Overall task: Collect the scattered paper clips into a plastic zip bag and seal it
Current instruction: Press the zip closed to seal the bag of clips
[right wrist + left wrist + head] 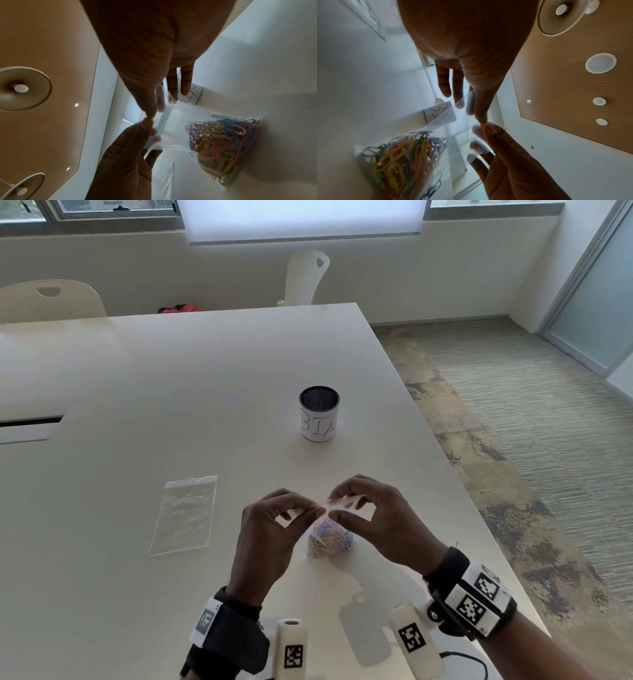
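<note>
A clear zip bag (337, 505) stands on the white table (154, 392) with a heap of coloured paper clips (330, 537) in its bottom. My left hand (317, 508) and right hand (330, 503) both pinch its top strip between thumb and fingers, their tips almost meeting at the middle. In the left wrist view my left hand (476, 113) pinches the bag (453, 129) above the clips (402, 158). In the right wrist view my right hand (155, 109) pinches the strip over the clips (221, 142). Whether the seal is closed I cannot tell.
A second, empty zip bag (185, 515) lies flat to the left of my hands. A mesh cup (319, 419) with a white paper label stands beyond them. The table's right edge runs close to my right wrist. Two white chairs (306, 277) stand at the far side.
</note>
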The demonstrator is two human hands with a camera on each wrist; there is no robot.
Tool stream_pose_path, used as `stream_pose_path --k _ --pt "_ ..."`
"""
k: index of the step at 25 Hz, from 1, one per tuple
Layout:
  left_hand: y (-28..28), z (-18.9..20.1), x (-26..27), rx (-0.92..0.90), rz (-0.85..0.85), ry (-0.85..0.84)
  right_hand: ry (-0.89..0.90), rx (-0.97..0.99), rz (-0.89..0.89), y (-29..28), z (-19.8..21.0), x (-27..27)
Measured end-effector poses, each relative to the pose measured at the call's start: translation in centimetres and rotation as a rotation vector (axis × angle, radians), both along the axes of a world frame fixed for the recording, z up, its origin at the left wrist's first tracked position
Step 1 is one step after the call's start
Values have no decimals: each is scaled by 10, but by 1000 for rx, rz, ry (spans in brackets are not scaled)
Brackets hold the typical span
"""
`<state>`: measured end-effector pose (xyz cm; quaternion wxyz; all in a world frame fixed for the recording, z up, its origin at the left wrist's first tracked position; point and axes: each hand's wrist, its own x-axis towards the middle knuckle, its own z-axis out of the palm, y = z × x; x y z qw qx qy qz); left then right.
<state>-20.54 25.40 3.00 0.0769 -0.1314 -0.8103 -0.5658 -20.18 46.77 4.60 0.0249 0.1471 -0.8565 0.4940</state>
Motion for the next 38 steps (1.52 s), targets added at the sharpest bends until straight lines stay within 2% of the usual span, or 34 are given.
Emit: stream_pose_path --k 10,19,24,30,35,38 --pt "-4 0 0 -40 -10 22 67 -2 -68 -9 -1 -1" --pt "-6 0 -4 -90 -33 39 104 16 -31 -8 -3 -3" --pt "-11 0 -1 -65 30 57 105 9 -72 -9 -4 -5" --pt "-13 7 -2 -109 28 97 119 88 10 -12 0 -9" --pt "-16 6 -2 -126 -25 46 177 151 18 -16 -1 -10" --pt "-15 5 -4 -116 -46 56 177 111 30 -17 -2 -9"
